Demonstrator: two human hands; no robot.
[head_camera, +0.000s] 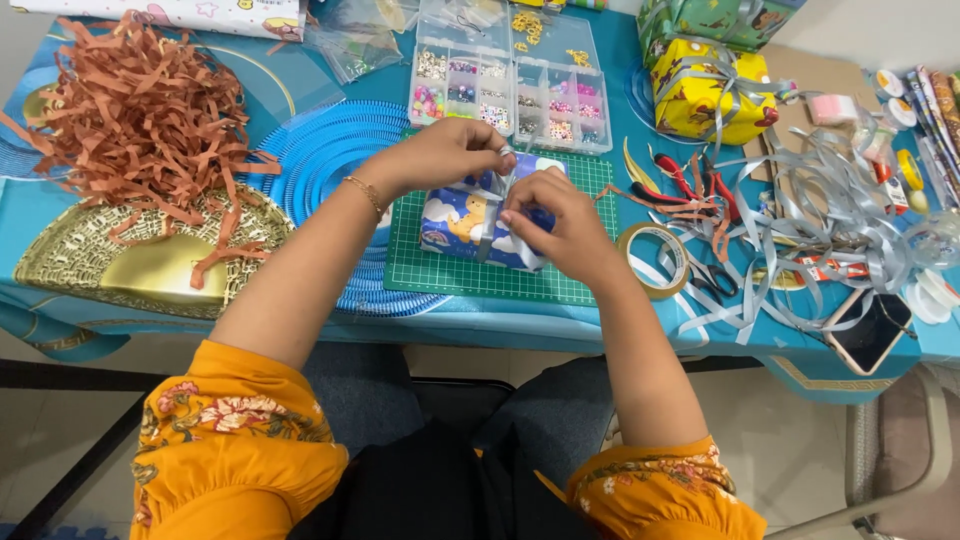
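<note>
Orange flowered sleeves (235, 440) fill the bottom of the view, and both forearms reach up from them to the middle of the table (120, 300).

Fingers of the left hand (445, 150) are curled shut, pinching a silver ribbon (505, 170) at the top edge of a small gift box (465, 220) wrapped in blue cartoon paper. Fingers of the right hand (560, 215) are bent and closed too, pressing the same ribbon down against the box's right side; the box lies directly under and between both hands, touching them.

It rests on a green cutting mat (430, 270) near the table's front edge, at its middle. Just right of the mat lies a roll of brown tape (655, 260), then red-handled scissors (690, 180) amid a heap of loose silver ribbon (820, 200). A phone (870, 330) sits at the front right corner. Behind the mat stands a clear bead organiser (510, 90), and a yellow wrapped gift (705, 90) sits toward the back right. Shredded brown paper (140, 120) covers the back left corner.
</note>
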